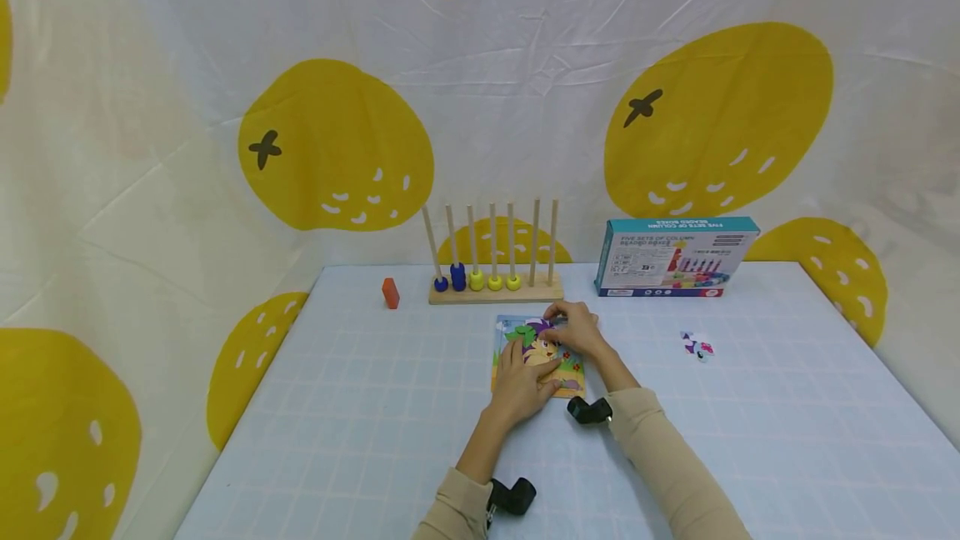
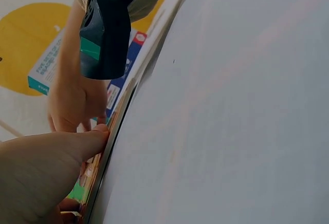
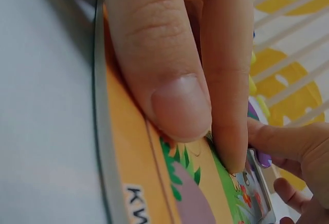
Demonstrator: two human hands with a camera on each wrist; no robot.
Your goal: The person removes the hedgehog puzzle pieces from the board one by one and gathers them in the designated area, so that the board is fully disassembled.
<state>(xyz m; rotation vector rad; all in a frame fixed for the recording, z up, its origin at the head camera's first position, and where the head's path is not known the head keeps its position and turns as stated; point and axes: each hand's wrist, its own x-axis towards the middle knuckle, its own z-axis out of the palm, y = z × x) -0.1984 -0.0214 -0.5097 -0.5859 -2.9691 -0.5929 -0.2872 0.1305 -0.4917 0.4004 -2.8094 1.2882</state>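
Note:
A jigsaw puzzle board [image 1: 504,383] with a cartoon hedgehog picture lies flat on the table. My left hand [image 1: 517,382] rests over its lower left part, fingers spread and the thumb along the front edge. In the right wrist view the left thumb [image 3: 180,106] and a finger touch the picture. My right hand [image 1: 577,329] is at the board's upper right corner. Its fingers pinch a purple puzzle piece [image 3: 264,160], largely hidden behind them, beside a bare grey patch of the board. More loose puzzle pieces [image 1: 697,347] lie to the right.
Behind the board stands a wooden peg rack [image 1: 495,296] with blue and yellow beads. A column-bead toy box [image 1: 675,257] stands at the back right, an orange block [image 1: 391,293] at the back left. A patterned cloth [image 1: 495,65] hangs behind the table.

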